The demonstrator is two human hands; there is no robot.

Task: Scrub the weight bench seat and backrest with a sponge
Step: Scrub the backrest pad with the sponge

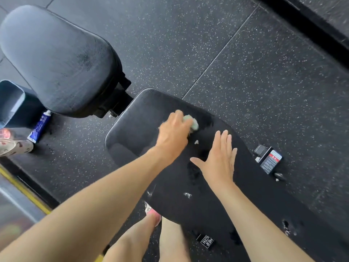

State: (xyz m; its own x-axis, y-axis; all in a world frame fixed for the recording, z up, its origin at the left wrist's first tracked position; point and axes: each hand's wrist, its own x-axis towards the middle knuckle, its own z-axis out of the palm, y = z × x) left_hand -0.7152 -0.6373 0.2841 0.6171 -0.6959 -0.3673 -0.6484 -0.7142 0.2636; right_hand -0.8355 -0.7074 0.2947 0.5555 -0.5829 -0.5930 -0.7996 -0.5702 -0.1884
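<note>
Head view, and your left hand [173, 133] is curled round the pale green sponge [191, 122], pressing it onto the long bench pad [132, 129] near its rounded far end. Your right hand [219, 157] lies flat on the same pad just beside it, fingers straight and close together, thumb out. Flecks of foam [188, 195] dot the pad nearer you. Upper left sits the other bench pad [56, 59], with a blue tube [40, 127] on the speckled floor [264, 72] beside a grey bucket [11, 103].
</note>
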